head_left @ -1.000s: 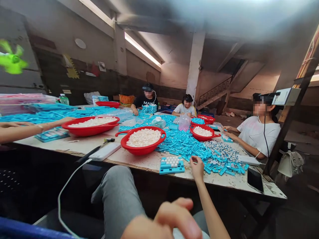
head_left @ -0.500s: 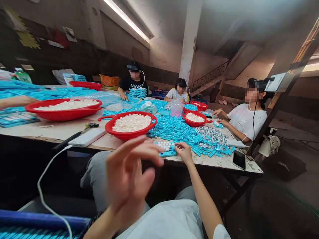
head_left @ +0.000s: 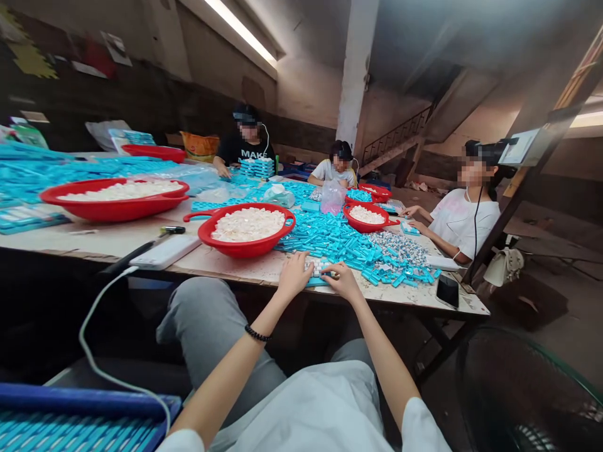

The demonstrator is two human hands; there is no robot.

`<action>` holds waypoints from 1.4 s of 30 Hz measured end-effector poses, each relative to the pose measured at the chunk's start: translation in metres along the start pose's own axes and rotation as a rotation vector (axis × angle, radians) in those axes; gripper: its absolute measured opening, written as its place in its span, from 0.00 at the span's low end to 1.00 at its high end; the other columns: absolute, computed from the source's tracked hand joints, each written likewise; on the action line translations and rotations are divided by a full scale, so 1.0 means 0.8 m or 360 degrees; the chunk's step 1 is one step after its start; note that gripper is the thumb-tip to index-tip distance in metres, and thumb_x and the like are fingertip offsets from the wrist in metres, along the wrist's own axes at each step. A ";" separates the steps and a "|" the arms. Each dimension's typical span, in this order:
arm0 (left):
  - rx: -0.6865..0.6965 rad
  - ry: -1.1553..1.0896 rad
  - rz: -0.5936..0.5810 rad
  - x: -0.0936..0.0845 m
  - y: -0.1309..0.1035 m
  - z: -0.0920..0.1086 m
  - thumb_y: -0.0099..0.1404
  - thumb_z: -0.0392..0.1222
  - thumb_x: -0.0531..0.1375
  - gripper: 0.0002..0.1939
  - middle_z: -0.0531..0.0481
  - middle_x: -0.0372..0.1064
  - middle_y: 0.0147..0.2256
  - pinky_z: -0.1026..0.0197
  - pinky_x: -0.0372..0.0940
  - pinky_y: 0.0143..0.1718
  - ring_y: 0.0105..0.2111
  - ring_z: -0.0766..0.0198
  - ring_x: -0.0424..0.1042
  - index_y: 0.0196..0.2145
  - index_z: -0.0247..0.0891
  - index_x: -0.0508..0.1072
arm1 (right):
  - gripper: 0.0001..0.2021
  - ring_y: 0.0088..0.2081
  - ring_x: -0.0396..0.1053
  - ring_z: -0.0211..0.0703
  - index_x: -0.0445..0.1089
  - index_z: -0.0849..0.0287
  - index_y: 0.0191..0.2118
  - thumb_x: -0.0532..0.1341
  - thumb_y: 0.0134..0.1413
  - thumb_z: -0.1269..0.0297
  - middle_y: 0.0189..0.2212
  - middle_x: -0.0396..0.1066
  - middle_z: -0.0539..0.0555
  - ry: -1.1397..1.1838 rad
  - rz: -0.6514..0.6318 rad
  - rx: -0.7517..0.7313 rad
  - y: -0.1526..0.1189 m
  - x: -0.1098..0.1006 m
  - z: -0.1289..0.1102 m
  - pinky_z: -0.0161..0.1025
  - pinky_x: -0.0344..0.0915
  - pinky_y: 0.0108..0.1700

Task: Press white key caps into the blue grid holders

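Observation:
At the near edge of the table lies a light blue keyboard-like base (head_left: 316,282) with rows of small white keycaps on it. My left hand (head_left: 294,276) rests over its left end, fingers curled around that side. My right hand (head_left: 343,281) is at the right end, thumb and fingertips pressed together at the keys; whether a small piece sits between them is too small to see. Just behind is a heap of loose blue plastic pieces (head_left: 330,235). To the left stands a red basket (head_left: 245,248) filled with white keycaps (head_left: 249,224).
Another red basket (head_left: 113,210) of white pieces stands farther left. Nearby are a white power bank (head_left: 166,252) with a cable, and a phone (head_left: 447,291) at the right edge. Small grey-white parts (head_left: 400,248) lie right. Several people sit around the table; a blue crate (head_left: 94,398) is lower left.
My left hand, raised and blurred in front of me before, has come down onto the left end of the blue base. My right hand has stayed at the right end.

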State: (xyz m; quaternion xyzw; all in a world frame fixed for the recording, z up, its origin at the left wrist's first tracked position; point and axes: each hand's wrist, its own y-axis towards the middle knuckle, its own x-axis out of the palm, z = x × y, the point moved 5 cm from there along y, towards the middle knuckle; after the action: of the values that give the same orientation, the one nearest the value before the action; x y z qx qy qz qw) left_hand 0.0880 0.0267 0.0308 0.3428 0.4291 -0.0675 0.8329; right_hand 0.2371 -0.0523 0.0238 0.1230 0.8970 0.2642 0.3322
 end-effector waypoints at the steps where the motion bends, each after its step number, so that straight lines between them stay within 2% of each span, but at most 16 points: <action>1: 0.0013 0.0047 -0.0003 0.003 0.001 -0.001 0.70 0.44 0.50 0.21 0.35 0.69 0.54 0.46 0.60 0.56 0.55 0.45 0.68 0.57 0.33 0.66 | 0.05 0.48 0.68 0.49 0.79 0.50 0.38 0.65 0.58 0.64 0.38 0.78 0.51 -0.0003 -0.0018 0.0004 0.002 0.001 0.001 0.43 0.67 0.48; 5: 0.0147 0.0193 -0.0044 0.009 0.003 -0.001 0.72 0.45 0.48 0.19 0.36 0.73 0.48 0.49 0.61 0.53 0.51 0.47 0.70 0.51 0.35 0.70 | 0.03 0.51 0.67 0.49 0.80 0.53 0.36 0.68 0.55 0.65 0.44 0.74 0.55 -0.0027 -0.0015 0.0026 0.009 0.002 0.007 0.46 0.63 0.55; 8: 0.0174 0.0238 -0.0044 0.009 0.001 -0.001 0.72 0.45 0.48 0.17 0.37 0.73 0.45 0.50 0.62 0.51 0.48 0.47 0.71 0.47 0.35 0.72 | 0.04 0.55 0.64 0.51 0.81 0.53 0.37 0.69 0.54 0.66 0.51 0.68 0.56 -0.0019 0.0001 0.0088 0.012 0.001 0.014 0.45 0.65 0.53; 11: 0.0172 0.0222 -0.0009 0.008 0.000 0.000 0.72 0.45 0.48 0.16 0.38 0.73 0.44 0.50 0.62 0.50 0.47 0.47 0.71 0.47 0.36 0.72 | 0.05 0.57 0.62 0.51 0.81 0.52 0.37 0.69 0.53 0.66 0.52 0.67 0.56 0.0024 -0.0011 0.0104 0.013 0.002 0.017 0.43 0.67 0.51; 18: 0.0175 0.0172 0.0007 0.007 -0.002 0.001 0.72 0.44 0.49 0.15 0.39 0.73 0.43 0.51 0.63 0.49 0.46 0.49 0.71 0.46 0.37 0.72 | 0.05 0.55 0.64 0.51 0.81 0.53 0.35 0.68 0.54 0.60 0.49 0.70 0.57 0.0153 -0.0001 0.0128 0.013 0.003 0.024 0.42 0.70 0.47; 24: 0.0171 0.0105 0.0027 0.010 0.000 0.001 0.71 0.43 0.49 0.16 0.38 0.74 0.44 0.49 0.62 0.52 0.48 0.48 0.70 0.46 0.36 0.72 | 0.04 0.50 0.67 0.50 0.82 0.53 0.36 0.68 0.56 0.63 0.43 0.73 0.56 -0.0028 0.0034 0.0003 0.012 0.001 0.018 0.49 0.63 0.56; 33: 0.0179 0.0103 0.0038 0.012 0.000 0.000 0.70 0.43 0.49 0.15 0.38 0.73 0.43 0.48 0.62 0.52 0.48 0.48 0.70 0.45 0.37 0.72 | 0.04 0.51 0.66 0.50 0.80 0.54 0.34 0.67 0.58 0.63 0.44 0.73 0.56 -0.0038 0.0024 0.0018 0.013 0.001 0.013 0.48 0.60 0.57; 42: 0.0169 0.0149 0.0022 0.013 0.000 -0.003 0.71 0.43 0.49 0.16 0.37 0.72 0.44 0.49 0.62 0.52 0.49 0.47 0.69 0.47 0.35 0.72 | 0.04 0.51 0.64 0.52 0.80 0.53 0.32 0.68 0.54 0.70 0.42 0.72 0.54 -0.0361 -0.0233 -0.0122 0.037 -0.003 -0.007 0.49 0.59 0.55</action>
State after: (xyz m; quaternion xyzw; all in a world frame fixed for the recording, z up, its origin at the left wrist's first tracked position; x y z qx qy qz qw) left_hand 0.0933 0.0299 0.0218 0.3921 0.4610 -0.0684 0.7931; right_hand 0.2367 -0.0306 0.0451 0.0736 0.8495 0.2577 0.4545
